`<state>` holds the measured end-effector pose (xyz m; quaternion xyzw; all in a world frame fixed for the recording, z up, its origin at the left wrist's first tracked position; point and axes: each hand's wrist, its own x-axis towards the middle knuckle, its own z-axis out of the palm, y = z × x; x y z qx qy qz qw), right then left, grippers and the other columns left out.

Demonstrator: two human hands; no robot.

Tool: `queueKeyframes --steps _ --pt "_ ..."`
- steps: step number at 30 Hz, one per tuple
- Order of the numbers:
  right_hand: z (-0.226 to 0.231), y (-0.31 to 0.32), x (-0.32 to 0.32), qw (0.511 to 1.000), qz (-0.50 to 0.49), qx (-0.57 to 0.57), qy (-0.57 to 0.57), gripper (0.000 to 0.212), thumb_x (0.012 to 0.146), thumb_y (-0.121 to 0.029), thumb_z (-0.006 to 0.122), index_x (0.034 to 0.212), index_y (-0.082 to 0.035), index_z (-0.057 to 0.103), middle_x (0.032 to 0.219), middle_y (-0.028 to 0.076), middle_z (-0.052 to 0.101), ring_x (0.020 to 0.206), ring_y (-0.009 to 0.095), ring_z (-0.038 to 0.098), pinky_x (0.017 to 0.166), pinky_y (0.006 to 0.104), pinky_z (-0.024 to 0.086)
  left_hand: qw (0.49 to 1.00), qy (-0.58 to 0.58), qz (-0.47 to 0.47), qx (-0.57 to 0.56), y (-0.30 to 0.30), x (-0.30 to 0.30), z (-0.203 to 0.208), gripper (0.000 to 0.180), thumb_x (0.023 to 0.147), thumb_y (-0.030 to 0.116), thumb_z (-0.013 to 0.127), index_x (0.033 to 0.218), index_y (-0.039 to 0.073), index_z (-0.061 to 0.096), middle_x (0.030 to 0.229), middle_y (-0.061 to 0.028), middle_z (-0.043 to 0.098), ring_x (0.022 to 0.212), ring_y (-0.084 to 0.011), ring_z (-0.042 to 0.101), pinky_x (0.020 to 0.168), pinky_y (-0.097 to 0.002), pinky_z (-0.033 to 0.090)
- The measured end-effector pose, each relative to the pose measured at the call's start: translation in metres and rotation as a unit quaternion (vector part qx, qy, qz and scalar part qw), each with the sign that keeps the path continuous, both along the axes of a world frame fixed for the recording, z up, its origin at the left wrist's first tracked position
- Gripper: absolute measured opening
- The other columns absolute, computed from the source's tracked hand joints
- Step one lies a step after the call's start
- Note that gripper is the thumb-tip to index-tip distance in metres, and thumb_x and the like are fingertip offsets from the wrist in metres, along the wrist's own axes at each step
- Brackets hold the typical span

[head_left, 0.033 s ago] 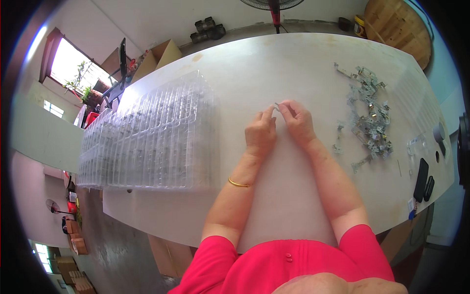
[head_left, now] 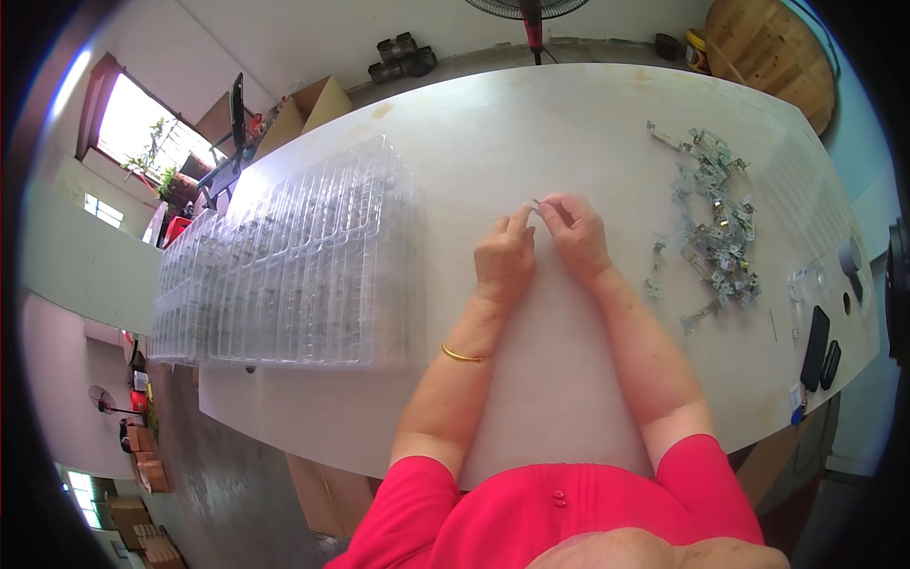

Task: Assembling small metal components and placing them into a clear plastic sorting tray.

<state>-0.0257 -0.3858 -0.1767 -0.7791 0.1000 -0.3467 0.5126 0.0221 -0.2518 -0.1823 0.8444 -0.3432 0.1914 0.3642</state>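
Over the middle of the table, my left hand (head_left: 505,258) and my right hand (head_left: 578,237) meet at their fingertips. Between them shows the tip of a small grey metal part (head_left: 536,203), mostly hidden by the fingers. My right thumb and forefinger pinch it, and the closed fingers of my left hand press at its near side. A loose pile of small metal bracket-like parts (head_left: 725,237) lies to the right of my right hand. Closer to that hand, a few similar metal parts (head_left: 656,266) lie apart from the pile.
Clear plastic trays (head_left: 294,256) with compartments stand in a row on the white table (head_left: 531,114), left of my hands. At the right edge are a black phone (head_left: 814,348), a small black case (head_left: 830,365) and a thin rod (head_left: 773,325). A fan (head_left: 533,28) stands beyond the table.
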Motion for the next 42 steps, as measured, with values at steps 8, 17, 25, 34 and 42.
queueKeyframes --steps 8,17,25,34,42 --pt "-0.011 -0.009 0.012 0.989 -0.037 0.122 -0.072 0.01 0.092 -0.019 0.071 0.095 -0.009 0.07 0.087 0.0 0.061 0.072 0.007 0.053 0.064 0.0249 0.046 0.998 0.007 -0.053 -0.033 -0.004 -0.005 0.001 0.035 0.09 0.011 0.065 0.126 0.011 0.064 0.094 -0.0079 0.069 0.068 -0.0215 0.065 0.062 -0.0346 0.053" --pt "0.0 -0.002 0.004 0.991 0.006 0.134 -0.003 0.01 0.094 -0.018 0.069 0.098 -0.009 0.07 0.063 -0.005 0.051 0.059 0.005 0.045 0.053 0.024 0.039 0.876 0.369 -0.069 -0.303 0.004 0.014 0.002 0.035 0.096 0.014 0.064 0.127 -0.002 0.06 0.083 -0.0007 0.064 0.06 -0.0015 0.048 0.051 -0.0183 0.039" --pt "0.007 0.002 -0.001 0.997 0.01 0.057 0.043 0.01 0.094 -0.016 0.067 0.1 -0.008 0.07 0.064 -0.002 0.054 0.058 0.007 0.044 0.054 0.0259 0.04 0.868 0.385 -0.069 -0.307 0.006 0.013 0.005 0.035 0.095 0.014 0.065 0.127 -0.001 0.061 0.083 -0.0008 0.064 0.06 -0.0018 0.049 0.051 -0.0184 0.04" --pt "0.005 0.0 -0.001 0.998 0.006 0.039 0.056 0.013 0.094 -0.019 0.066 0.099 -0.007 0.07 0.065 0.002 0.06 0.058 0.01 0.049 0.056 0.0287 0.043 0.922 0.284 -0.057 -0.258 0.004 0.008 0.006 0.033 0.093 0.011 0.068 0.124 0.001 0.064 0.076 0.0054 0.056 0.063 -0.0029 0.045 0.055 -0.0204 0.038" --pt "0.004 -0.002 0.0 0.992 0.061 0.083 0.072 0.017 0.098 -0.018 0.059 0.109 -0.007 0.066 0.071 0.003 0.064 0.063 0.011 0.057 0.061 0.0278 0.048 0.958 0.202 -0.07 -0.192 0.004 0.005 0.007 0.032 0.091 0.007 0.067 0.123 0.004 0.066 0.074 0.0034 0.056 0.063 -0.0042 0.046 0.057 -0.0224 0.042"
